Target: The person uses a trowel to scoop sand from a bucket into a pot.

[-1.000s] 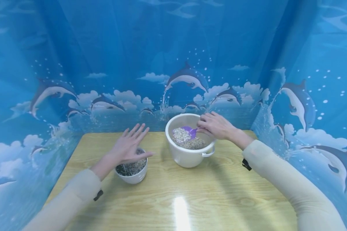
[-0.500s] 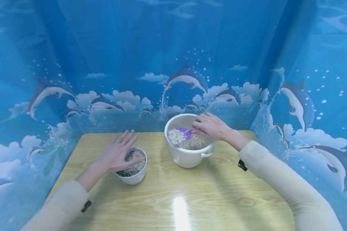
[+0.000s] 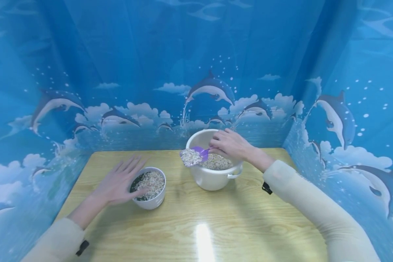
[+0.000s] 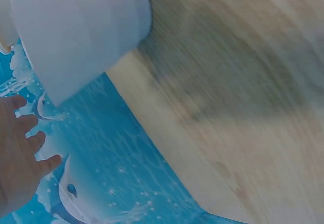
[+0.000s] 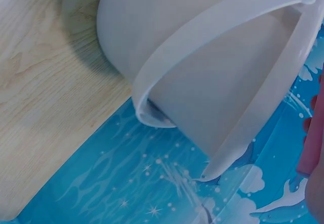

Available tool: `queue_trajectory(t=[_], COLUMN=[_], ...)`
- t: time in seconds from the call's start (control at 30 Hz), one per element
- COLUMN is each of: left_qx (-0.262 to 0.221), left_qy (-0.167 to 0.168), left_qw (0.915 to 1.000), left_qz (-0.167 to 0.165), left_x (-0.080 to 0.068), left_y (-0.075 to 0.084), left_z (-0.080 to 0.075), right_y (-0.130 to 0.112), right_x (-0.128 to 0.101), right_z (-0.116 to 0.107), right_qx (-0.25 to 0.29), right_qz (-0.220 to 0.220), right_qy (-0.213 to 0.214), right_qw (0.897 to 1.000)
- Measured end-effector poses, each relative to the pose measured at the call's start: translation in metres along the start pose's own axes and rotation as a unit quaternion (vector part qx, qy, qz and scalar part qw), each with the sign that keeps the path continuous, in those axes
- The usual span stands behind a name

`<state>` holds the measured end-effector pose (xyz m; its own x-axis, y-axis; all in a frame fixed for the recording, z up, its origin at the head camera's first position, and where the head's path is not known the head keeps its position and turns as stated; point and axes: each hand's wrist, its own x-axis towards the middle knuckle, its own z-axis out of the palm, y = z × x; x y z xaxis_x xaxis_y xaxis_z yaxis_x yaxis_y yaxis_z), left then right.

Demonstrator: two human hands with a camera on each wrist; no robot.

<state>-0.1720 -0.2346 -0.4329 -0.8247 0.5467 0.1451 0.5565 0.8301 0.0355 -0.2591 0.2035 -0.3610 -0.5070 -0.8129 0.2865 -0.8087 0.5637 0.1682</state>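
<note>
My right hand (image 3: 230,145) grips the handle of a purple scoop (image 3: 202,153) heaped with pale gravel-like bits (image 3: 190,157). The scoop's bowl is over the left rim of a white bucket (image 3: 213,181), which holds more of these bits (image 3: 217,162). My left hand (image 3: 119,183), fingers spread and holding nothing, hovers at the left side of a small white pot (image 3: 150,204). Pale bits (image 3: 154,182) cover much of the dark contents in this pot. In the left wrist view the pot (image 4: 81,32) hides part of the scene; the right wrist view shows mostly the bucket (image 5: 152,21).
A wooden table (image 3: 170,233) carries both containers, the pot left of the bucket with a gap of tabletop between them. The bucket's white handle (image 3: 235,174) hangs down in front. A blue dolphin-print curtain (image 3: 144,72) surrounds the table at the back and sides.
The loaded scoop has moved left in my right hand, from inside the bucket to over its left rim. My left hand has drawn back leftward from above the pot, uncovering its contents.
</note>
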Motion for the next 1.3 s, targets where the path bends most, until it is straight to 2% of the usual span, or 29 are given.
queue_trajectory(t=[0.3,0.53,0.97,1.17,1.3], left_qx=[0.002,0.006,0.017,0.018,0.026], left_qy=[0.017,0.019,0.020,0.012,0.009], left_qw=[0.9998,0.9998,0.9996,0.9997,0.9996], left_qz=[0.003,0.008,0.008,0.005,0.006], left_x=[-0.021,-0.030,-0.032,-0.031,-0.031], left_y=[-0.012,-0.017,-0.020,-0.019,-0.019], left_z=[0.009,0.011,0.021,0.021,0.020], right_y=[-0.012,-0.022,-0.037,-0.042,-0.045], right_x=[0.015,0.027,0.039,0.043,0.045], right_z=[0.004,0.007,0.011,0.017,0.019], right_qx=[-0.001,-0.005,-0.022,-0.031,-0.035], right_qz=[-0.016,-0.020,-0.036,-0.058,-0.054], right_qy=[0.001,-0.014,-0.006,0.020,0.014], right_qw=[1.000,1.000,0.999,0.998,0.998])
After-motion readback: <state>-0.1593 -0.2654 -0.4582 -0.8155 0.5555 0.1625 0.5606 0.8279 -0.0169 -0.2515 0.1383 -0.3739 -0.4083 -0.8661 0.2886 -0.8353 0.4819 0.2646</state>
